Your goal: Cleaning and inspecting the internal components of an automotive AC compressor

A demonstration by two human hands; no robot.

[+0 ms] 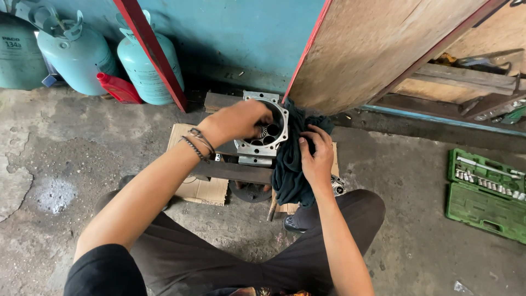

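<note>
Seated on the concrete floor (66, 159), the person is steadying a square, silvery metal housing (262, 129) on a dark wooden plank (233, 171) laid over cardboard (197, 189), its round bore facing upward toward the camera. The left hand (238, 120) is reaching into the bore from the left, fingers curled inside; what they are gripping cannot be told. The right hand (315, 156) is pressing a dark rag (287, 175), fingers closed, against the housing's right side, both hands lying about equally near.

Quick tally: three teal gas cylinders along the wall, at the far left (19, 52), middle (74, 57) and right (150, 66). One red bottle (119, 89) between the last two. One metal housing (263, 129), one dark rag (290, 159) right of it, one cardboard sheet (200, 186) under it, one green socket case (485, 192) far right of it.
</note>
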